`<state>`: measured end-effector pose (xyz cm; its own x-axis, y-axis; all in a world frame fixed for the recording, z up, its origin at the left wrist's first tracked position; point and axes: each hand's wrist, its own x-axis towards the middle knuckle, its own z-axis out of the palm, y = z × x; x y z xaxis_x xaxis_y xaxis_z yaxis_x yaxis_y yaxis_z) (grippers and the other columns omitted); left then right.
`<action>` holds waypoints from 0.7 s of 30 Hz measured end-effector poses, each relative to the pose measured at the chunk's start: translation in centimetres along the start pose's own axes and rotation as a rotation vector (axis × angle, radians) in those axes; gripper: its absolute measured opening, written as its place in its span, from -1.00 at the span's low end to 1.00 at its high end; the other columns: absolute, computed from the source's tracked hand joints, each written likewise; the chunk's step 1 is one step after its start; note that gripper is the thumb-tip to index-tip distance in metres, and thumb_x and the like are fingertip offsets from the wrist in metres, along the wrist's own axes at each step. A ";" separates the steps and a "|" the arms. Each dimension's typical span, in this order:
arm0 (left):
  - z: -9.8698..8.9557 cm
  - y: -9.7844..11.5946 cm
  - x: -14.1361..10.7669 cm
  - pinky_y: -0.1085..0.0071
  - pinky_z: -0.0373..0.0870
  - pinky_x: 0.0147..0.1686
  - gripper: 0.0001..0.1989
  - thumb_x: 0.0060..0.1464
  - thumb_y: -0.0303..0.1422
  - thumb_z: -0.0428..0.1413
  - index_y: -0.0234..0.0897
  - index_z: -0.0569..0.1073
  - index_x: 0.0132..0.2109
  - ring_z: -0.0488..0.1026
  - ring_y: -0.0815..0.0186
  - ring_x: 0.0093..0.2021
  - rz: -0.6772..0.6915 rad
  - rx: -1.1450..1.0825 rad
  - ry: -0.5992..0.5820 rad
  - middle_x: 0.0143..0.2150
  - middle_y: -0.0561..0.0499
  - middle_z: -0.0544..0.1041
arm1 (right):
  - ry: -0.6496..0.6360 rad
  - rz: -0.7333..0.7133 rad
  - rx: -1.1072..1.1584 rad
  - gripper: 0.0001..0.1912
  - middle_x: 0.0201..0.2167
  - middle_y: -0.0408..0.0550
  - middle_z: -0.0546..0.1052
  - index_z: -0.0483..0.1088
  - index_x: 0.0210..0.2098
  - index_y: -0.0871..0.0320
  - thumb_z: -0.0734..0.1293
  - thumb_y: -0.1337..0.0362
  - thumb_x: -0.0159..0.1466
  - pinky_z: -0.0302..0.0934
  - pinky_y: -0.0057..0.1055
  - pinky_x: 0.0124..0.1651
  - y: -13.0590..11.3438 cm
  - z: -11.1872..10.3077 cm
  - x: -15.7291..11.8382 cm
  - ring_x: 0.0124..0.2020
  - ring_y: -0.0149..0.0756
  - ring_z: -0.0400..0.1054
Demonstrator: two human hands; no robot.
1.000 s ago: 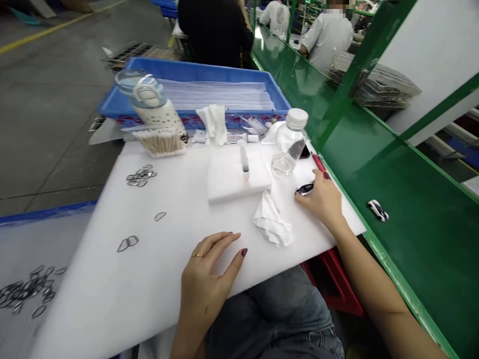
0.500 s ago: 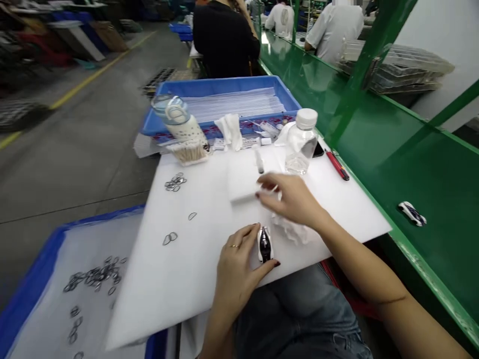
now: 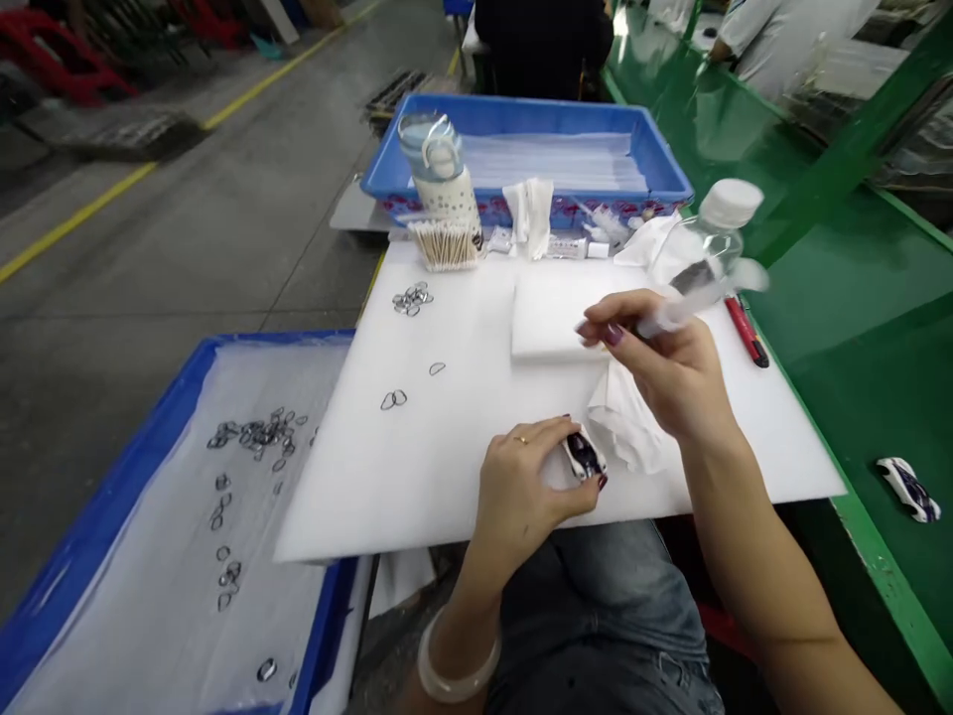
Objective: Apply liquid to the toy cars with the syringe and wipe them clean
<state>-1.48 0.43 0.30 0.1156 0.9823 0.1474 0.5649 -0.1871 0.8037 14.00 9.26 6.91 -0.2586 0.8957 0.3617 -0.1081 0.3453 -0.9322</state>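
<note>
A small white toy car with a dark top (image 3: 585, 455) is held between the thumb and fingers of my left hand (image 3: 525, 487), low over the front of the white foam board (image 3: 417, 487). My right hand (image 3: 670, 367) is closed around a translucent plastic syringe (image 3: 681, 310), whose flanged end points up and to the right. Its tip is hidden by my fingers. Under that hand lie a white foam block (image 3: 551, 318) and a crumpled white tissue (image 3: 625, 422). Several thin dark rings (image 3: 412, 298) lie to the left on the board.
Cotton swabs (image 3: 445, 246), a tumbler (image 3: 447, 184), a clear bottle (image 3: 715, 233) and a red cutter (image 3: 747, 333) stand or lie around the board. Blue trays are behind (image 3: 521, 119) and at lower left (image 3: 141, 477). Another toy car (image 3: 908, 489) lies on the green surface.
My right hand has picked up the syringe from the foam block and holds it raised. The toy car is turned in my left hand. The camera view has shifted.
</note>
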 end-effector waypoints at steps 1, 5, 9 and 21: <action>0.3 0.3 0.1 0.02 0.35 -0.02 -0.59 -0.16 -0.41 0.32 -0.19 0.56 -0.08 0.55 0.04 -0.01 -0.029 -0.021 0.052 0.00 -0.01 0.64 | -0.003 -0.011 0.123 -0.83 -0.30 -0.13 0.49 0.47 -0.11 0.07 0.38 0.24 0.30 0.25 -0.35 -0.16 -0.4 0.6 -1.1 -0.23 -0.34 0.37; 0.8 1.0 0.6 0.06 0.36 -0.06 -0.73 -0.12 -0.39 0.31 -0.19 0.59 -0.18 0.57 0.09 -0.09 -0.082 -0.099 0.134 -0.11 0.02 0.67 | -0.122 0.087 0.402 -0.55 -0.53 -0.18 0.25 0.43 -0.34 0.09 0.28 -0.19 0.27 0.08 -0.33 -0.39 -0.8 2.0 -3.6 -0.50 -0.37 0.12; 0.7 1.1 0.8 0.11 0.37 -0.09 -0.83 -0.10 -0.40 0.29 -0.18 0.59 -0.27 0.56 0.12 -0.12 -0.094 -0.114 0.133 -0.16 0.03 0.67 | -0.185 0.078 0.488 -0.24 -0.70 -0.22 0.01 0.06 -0.67 0.11 0.03 -0.45 0.19 -0.04 -0.32 -0.46 -0.1 1.9 -4.0 -0.62 -0.41 -0.04; 0.8 0.9 0.8 0.15 0.37 -0.13 -0.81 -0.13 -0.42 0.28 -0.16 0.59 -0.27 0.56 0.14 -0.14 -0.081 -0.087 0.162 -0.18 0.05 0.68 | -0.035 0.202 0.461 -0.24 -0.76 -0.23 -0.11 -0.05 -0.71 0.11 -0.02 -0.44 0.19 -0.16 -0.38 -0.56 -0.2 2.9 -3.7 -0.68 -0.46 -0.21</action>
<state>-0.23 1.04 0.66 -0.0646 0.9841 0.1653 0.4935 -0.1124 0.8624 12.17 5.00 5.81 -0.3494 0.9192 0.1816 -0.4630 -0.0009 -0.8863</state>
